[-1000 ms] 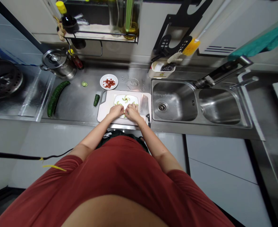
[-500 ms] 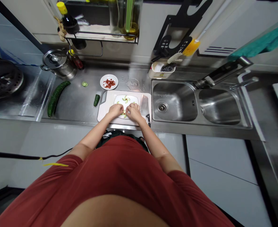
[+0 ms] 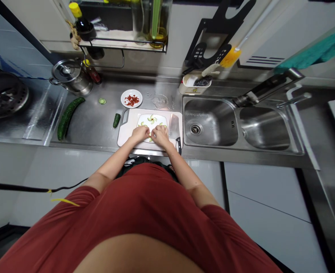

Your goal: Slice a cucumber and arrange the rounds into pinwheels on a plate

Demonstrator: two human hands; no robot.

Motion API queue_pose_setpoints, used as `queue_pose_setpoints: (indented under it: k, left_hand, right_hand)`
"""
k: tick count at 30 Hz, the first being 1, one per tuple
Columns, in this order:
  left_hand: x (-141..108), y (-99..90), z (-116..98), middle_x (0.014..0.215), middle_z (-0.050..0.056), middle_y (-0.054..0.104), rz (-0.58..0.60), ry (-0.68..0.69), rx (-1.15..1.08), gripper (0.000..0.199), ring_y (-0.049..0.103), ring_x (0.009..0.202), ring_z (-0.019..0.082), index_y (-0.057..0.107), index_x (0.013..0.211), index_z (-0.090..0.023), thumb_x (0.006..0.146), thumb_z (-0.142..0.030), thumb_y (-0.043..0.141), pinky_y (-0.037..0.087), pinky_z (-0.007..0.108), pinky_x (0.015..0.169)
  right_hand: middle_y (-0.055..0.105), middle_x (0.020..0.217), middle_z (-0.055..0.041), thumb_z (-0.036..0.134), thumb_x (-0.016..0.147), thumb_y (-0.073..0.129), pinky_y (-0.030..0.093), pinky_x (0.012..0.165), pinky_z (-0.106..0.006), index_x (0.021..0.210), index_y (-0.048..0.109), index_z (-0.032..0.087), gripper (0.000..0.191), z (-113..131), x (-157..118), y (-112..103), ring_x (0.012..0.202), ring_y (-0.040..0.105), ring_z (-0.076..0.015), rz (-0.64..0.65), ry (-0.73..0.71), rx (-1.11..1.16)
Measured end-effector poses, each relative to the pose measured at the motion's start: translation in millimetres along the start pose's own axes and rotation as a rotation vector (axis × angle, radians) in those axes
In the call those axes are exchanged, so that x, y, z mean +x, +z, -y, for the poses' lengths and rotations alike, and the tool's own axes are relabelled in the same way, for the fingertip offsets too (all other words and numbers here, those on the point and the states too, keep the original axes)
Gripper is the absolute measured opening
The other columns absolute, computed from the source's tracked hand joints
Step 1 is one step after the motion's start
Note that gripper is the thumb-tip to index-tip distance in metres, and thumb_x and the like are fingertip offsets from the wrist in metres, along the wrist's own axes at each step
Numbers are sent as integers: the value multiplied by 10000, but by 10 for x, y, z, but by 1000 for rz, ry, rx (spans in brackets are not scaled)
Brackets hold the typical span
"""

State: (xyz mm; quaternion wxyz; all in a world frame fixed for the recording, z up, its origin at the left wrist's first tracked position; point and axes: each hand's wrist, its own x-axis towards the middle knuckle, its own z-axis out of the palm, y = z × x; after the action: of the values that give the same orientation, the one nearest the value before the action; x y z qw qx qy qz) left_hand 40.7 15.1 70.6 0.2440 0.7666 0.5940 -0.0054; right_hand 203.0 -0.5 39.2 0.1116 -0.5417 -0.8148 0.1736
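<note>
A white square plate (image 3: 156,120) lies on the white cutting board (image 3: 127,132). Thin green slices (image 3: 152,119) form a pinwheel near its back edge, and more slices lie at its sides and front. Over the plate's front left part, my left hand (image 3: 140,133) has its fingers closed. My right hand (image 3: 160,135) is beside it, fingers pinched, the fingertips almost meeting. Whatever either hand holds is too small to make out. To the right on the board rests a cleaver (image 3: 173,127) with a black handle. Behind the board, a round white plate (image 3: 131,99) holds red pieces.
A cucumber piece (image 3: 116,120), cucumber slices (image 3: 102,101) and a long cucumber (image 3: 67,117) lie left of the board. Farther back stand a lidded pot (image 3: 72,77) and a sauce bottle (image 3: 92,72). A double sink (image 3: 209,121) is on the right.
My right hand has shifted slightly left, and my left hand slightly right, over the front of the square plate. The rest looks the same.
</note>
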Motion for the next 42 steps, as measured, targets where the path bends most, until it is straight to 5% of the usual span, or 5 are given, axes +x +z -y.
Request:
queue_pose_setpoints:
  k: [15,26,35,42]
  left_hand:
    - [-8,-13,10,875,39,695,-12,11,-67,127,615,830,186,672,826,-212,749,-294,612,422,251,681]
    - [248,-159,430,832,26,701,-210,-41,-471,214,596,719,137,690,856,-182,729,-335,611,445,238,684]
    - [577,-459,739,866,14,692,-404,-303,-387,223,605,789,142,681,926,-196,785,-321,563,440,233,736]
    - [874,-699,956,1064,52,672,-483,-477,-233,349,601,990,200,603,1182,-255,852,-258,491,429,281,840]
  right_hand:
    - [537,1017,-86,278,840,575,278,900,-402,837,638,215,89,27,-37,-87,1026,383,-274,8,48,86]
    - [582,993,-60,328,842,564,312,920,-387,817,627,217,130,-98,-258,-268,1043,438,-263,-240,233,324]
    - [597,888,-48,318,832,559,353,933,-377,768,606,223,124,-220,-355,-238,952,488,-241,-343,222,375]
    - [600,861,-44,317,836,549,348,934,-382,761,606,220,135,-226,-383,-255,930,500,-234,-364,216,391]
